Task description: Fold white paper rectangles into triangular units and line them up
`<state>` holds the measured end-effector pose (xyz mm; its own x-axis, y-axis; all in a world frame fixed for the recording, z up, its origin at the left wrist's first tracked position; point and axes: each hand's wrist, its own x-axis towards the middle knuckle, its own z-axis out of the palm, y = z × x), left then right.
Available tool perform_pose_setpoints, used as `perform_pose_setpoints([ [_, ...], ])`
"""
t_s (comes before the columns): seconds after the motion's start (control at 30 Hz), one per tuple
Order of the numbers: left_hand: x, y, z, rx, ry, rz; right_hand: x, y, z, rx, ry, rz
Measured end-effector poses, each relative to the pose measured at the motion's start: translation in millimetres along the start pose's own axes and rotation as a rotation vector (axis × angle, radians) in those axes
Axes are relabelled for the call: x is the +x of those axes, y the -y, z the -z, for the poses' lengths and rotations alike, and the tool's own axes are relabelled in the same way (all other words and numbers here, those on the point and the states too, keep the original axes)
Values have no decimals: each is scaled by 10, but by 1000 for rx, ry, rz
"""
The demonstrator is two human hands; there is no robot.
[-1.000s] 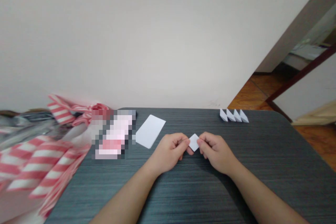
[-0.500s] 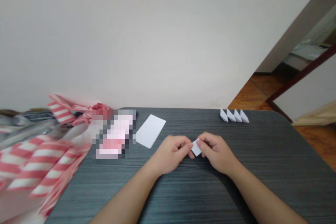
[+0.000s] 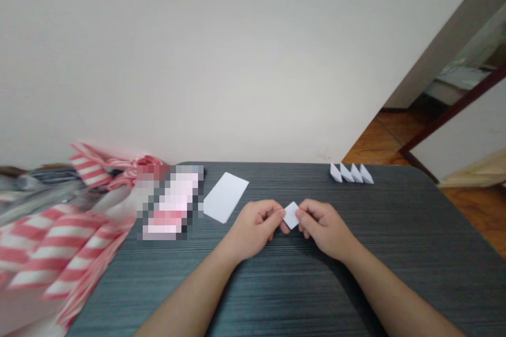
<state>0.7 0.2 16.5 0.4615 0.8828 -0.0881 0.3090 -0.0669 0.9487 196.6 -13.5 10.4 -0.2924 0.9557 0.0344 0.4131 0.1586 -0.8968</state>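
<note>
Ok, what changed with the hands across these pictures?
Half a second ago the small folded white paper had turned and sat lower against the right hand; now it is back to a diamond, held between that hand and the left hand. Neither hand let go. The white paper rectangle and the row of four folded paper pieces stayed put.

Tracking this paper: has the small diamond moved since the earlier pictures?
Yes, the diamond went left and up from the middle picture, measured against the folded paper row.
</note>
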Motion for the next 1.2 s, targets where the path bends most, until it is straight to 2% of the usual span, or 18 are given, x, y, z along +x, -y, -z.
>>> perform_pose_setpoints([
  [0.5, 7, 33, -18, -23, 54, 0, -2, 18, -9, -44, 37, 22],
  [0.63, 2, 27, -13, 28, 29, -6, -1, 13, -25, -38, 45, 14],
  [0.8, 5, 27, -16, -33, -16, 13, 6, -8, -32, 5, 16, -14],
  [1.2, 11, 29, -10, -48, 33, 1, -5, 12, -26, -35, 32, 21],
])
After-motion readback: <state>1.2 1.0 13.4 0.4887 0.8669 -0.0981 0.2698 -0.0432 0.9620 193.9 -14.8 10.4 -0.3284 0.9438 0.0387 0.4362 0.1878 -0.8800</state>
